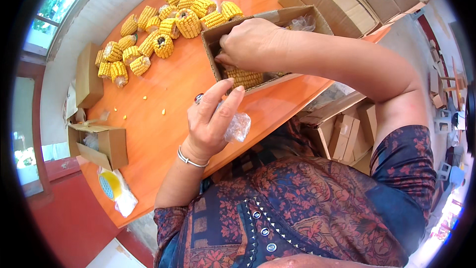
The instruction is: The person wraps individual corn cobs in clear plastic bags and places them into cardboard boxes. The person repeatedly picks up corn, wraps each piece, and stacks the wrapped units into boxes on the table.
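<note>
An open cardboard box stands at the table's right edge, with pieces of corn on the cob and some clear plastic inside. My right hand reaches into it with curled fingers; the wrist and box wall hide what they grip, if anything. Just outside the near wall, my left hand holds a crumpled clear plastic bag against its palm, two fingers stretched toward the box. Several cut corn cob pieces lie heaped on the far side of the table, left of the box.
Loose kernels dot the orange table. On the left are a small open carton, another box and a yellow-cored tape roll beside white plastic. Large cartons rise at the back right; below the edge, a box holds folded cardboard.
</note>
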Demonstrator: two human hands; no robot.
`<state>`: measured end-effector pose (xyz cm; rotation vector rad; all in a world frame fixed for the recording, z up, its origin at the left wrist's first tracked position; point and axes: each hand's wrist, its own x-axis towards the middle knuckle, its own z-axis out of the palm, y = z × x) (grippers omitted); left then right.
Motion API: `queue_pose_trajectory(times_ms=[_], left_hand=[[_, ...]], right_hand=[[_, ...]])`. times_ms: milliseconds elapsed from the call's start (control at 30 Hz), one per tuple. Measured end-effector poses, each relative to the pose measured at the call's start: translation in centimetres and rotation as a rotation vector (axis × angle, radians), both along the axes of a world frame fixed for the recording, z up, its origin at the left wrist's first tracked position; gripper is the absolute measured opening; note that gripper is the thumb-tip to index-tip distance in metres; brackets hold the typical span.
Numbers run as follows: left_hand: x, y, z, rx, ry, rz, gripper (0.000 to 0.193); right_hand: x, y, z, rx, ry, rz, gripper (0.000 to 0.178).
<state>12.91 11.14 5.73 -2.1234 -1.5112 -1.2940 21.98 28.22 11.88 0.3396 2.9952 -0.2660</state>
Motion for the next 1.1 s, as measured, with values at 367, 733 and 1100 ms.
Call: queue_pose_trajectory(times_ms=[367,733,1100], left_hand=[[0.3,-0.2,0.1,0.006,-0.006,-0.005,0.036],[0.1,-0.7,0.8,-0.076,-0.016,-0.015,0.036],[1.1,0.0,1.0,-0.262,-0.381,0.152,0.043]], right_hand=[[0.0,-0.1,-2.2,0.041,0.173,0.045,0.039],[3.3,-0.8,3.3,-0.056,0.186,-0.018,0.024],[9.1,5.1,3.1,-0.362,0.3,-0.39,0.011]])
